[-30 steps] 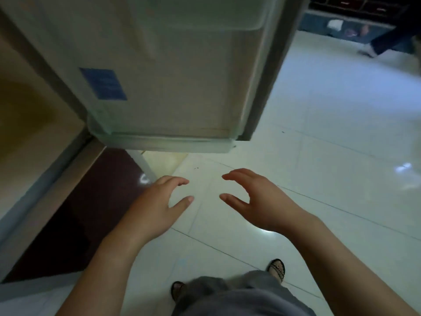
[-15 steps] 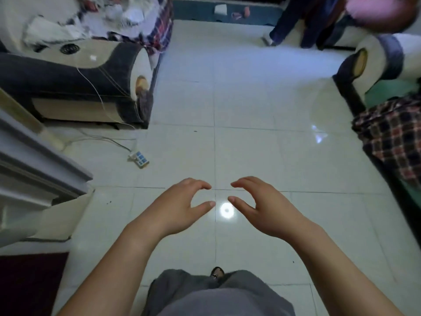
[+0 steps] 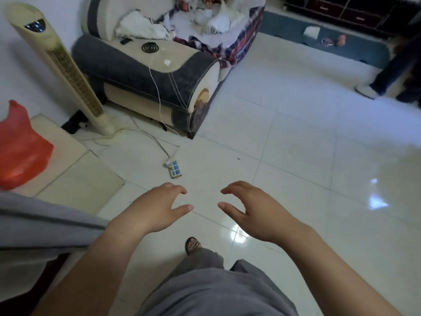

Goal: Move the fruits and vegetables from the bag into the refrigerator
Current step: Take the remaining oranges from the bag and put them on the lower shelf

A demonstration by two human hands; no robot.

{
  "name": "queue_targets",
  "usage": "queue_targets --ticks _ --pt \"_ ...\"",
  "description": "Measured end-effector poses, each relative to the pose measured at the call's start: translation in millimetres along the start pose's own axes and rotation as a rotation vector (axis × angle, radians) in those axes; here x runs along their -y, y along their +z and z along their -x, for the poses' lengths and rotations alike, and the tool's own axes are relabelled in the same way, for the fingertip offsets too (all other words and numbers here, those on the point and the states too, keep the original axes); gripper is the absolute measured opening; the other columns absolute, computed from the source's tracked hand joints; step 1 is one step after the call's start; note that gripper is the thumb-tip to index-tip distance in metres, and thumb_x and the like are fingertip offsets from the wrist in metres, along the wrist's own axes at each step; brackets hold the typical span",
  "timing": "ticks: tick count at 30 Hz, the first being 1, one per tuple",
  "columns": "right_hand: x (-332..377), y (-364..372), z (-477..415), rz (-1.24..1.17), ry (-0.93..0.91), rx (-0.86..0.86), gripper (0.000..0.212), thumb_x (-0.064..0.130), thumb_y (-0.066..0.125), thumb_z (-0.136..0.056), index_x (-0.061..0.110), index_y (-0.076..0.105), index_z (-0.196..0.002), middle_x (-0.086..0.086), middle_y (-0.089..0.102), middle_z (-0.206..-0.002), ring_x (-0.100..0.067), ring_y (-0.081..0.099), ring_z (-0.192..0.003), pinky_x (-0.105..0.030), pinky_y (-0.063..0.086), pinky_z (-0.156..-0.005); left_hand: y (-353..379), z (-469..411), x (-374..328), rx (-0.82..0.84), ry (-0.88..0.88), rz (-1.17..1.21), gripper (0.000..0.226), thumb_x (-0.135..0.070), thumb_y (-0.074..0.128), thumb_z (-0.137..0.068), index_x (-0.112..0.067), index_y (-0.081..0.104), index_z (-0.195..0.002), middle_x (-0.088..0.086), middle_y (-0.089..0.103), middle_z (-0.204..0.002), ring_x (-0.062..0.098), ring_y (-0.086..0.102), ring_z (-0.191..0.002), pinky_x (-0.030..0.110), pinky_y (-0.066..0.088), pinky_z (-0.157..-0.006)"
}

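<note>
A red plastic bag (image 3: 19,149) sits at the far left on a beige surface (image 3: 75,179); its contents are hidden. My left hand (image 3: 155,210) and my right hand (image 3: 257,213) hover side by side over the white tiled floor, both empty with fingers curled and apart. The bag lies well to the left of my left hand. A grey edge, perhaps the refrigerator door (image 3: 41,222), crosses the lower left.
A tall beige tower fan (image 3: 61,65) stands at the left. Behind it is a sofa (image 3: 159,71) with clothes piled on it. A power strip (image 3: 175,168) and cables lie on the floor ahead. Another person's legs (image 3: 387,74) stand far right.
My view has swung from the refrigerator door across the room to the left, bringing the red bag and fan into sight. Both hands stay empty in the same pose.
</note>
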State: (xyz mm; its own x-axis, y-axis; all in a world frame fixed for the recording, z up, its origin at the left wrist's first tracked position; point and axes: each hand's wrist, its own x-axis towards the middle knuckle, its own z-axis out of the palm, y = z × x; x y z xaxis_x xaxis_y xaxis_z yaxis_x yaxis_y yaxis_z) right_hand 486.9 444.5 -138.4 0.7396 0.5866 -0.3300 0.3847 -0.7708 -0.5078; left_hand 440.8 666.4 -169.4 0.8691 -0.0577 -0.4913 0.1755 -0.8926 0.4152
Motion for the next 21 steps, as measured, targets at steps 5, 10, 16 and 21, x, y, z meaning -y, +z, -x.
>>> queue_targets --ticks 5,10,16,21 --pt "-17.3 -46.7 -88.8 0.040 -0.059 0.017 0.046 0.051 0.039 -0.092 0.024 0.049 -0.128 0.008 0.049 -0.134 -0.010 0.049 -0.118 -0.022 0.039 -0.094 -50.3 -69.0 -12.5 -0.027 -0.063 0.041 0.053 -0.055 0.046 -0.088 -0.028 0.041 -0.134 -0.003 0.041 -0.141 0.014 0.049 -0.118 0.034 0.041 -0.099" --pt "-14.3 -66.0 -192.5 0.067 -0.234 0.144 0.046 0.050 0.040 -0.093 0.023 0.050 -0.128 0.006 0.050 -0.133 -0.011 0.048 -0.118 -0.022 0.037 -0.097 -81.4 -97.6 2.2 -0.054 -0.211 0.201 0.053 -0.054 0.047 -0.088 -0.030 0.040 -0.135 -0.009 0.038 -0.143 0.011 0.050 -0.114 0.029 0.040 -0.098" --pt "16.4 -91.6 -320.1 0.108 -0.537 0.362 0.045 0.048 0.042 -0.092 0.021 0.051 -0.127 0.005 0.051 -0.130 -0.012 0.055 -0.107 -0.024 0.041 -0.093 -109.6 -105.4 49.4 -0.204 -0.630 0.342 0.064 -0.063 0.043 -0.083 -0.024 0.044 -0.133 -0.006 0.045 -0.136 0.013 0.043 -0.127 0.033 0.036 -0.105" --pt "43.8 -99.0 -392.4 0.180 -0.714 0.475 0.044 0.048 0.044 -0.092 0.023 0.049 -0.128 0.005 0.050 -0.132 -0.012 0.052 -0.114 -0.021 0.039 -0.089 -130.0 -136.4 48.1 -0.306 -0.787 0.451 0.052 -0.050 0.048 -0.090 -0.027 0.040 -0.136 -0.007 0.039 -0.143 0.010 0.039 -0.129 0.026 0.032 -0.105"
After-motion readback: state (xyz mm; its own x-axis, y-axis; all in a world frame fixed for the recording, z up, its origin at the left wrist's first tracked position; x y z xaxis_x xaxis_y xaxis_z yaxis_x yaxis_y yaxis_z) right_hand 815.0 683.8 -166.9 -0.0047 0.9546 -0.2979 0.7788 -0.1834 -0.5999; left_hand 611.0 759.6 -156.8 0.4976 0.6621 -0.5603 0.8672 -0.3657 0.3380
